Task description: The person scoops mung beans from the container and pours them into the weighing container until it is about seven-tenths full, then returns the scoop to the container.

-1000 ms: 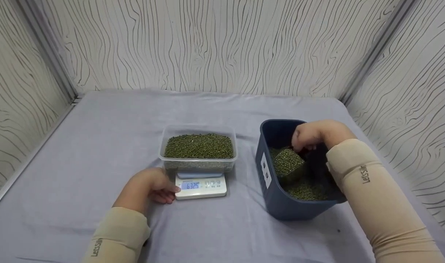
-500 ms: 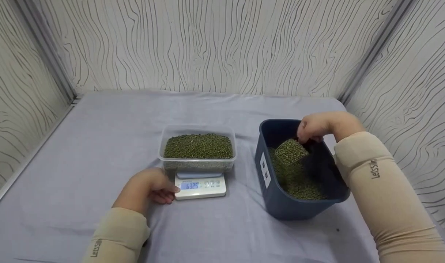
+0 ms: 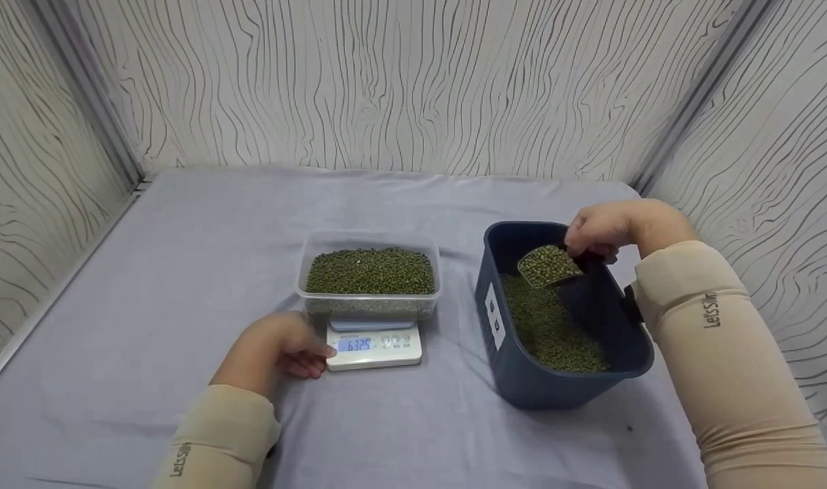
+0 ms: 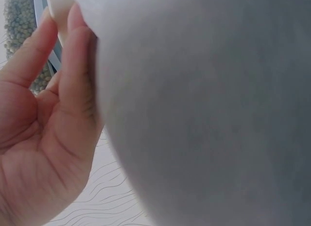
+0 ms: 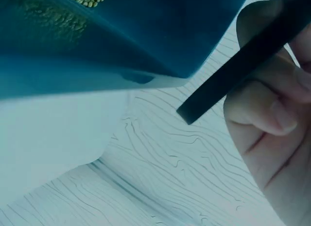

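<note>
My right hand grips the dark handle of a scoop heaped with green mung beans, over the far part of a dark blue bin. More mung beans lie at the bottom of the bin. With thumb and fingers, my left hand pinches the near left corner of a white kitchen scale. Its lit display seems to read 632.5. On the scale's platform stands a clear plastic container, well filled with the same beans.
A pale lilac cloth covers the table. White panels with a wood-grain line pattern stand at the back and both sides. One small dark speck lies on the cloth right of the bin. The bin's left wall bears a white label.
My right hand has lifted the loaded scoop up and to the right, from deep in the bin to near its rim. The left hand, scale and container have stayed in place.
</note>
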The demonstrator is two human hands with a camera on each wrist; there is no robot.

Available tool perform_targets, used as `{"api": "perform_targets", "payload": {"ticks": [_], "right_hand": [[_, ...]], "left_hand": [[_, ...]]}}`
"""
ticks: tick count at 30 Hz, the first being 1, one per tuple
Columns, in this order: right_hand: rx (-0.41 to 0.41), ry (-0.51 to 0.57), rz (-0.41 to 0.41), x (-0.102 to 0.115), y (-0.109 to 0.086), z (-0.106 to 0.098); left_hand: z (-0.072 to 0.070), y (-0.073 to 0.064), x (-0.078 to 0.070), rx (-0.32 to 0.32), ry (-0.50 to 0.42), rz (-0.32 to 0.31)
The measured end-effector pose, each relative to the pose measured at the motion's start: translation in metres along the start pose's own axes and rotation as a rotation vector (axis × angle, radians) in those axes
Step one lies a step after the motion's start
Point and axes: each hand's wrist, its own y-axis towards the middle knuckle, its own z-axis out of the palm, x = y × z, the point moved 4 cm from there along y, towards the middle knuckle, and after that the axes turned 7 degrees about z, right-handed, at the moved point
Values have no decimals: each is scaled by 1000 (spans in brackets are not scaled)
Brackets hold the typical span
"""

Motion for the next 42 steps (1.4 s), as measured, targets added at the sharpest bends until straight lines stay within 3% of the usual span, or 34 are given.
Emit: {"api": "perform_targets", "payload": {"ticks": [15, 42], "right_hand": [[-35, 56, 107, -12, 0, -1], [-25, 124, 109, -16, -1, -1]], "left_hand": [[0, 3, 1, 12, 11, -4], [-1, 1, 0, 8, 10, 7]]}}
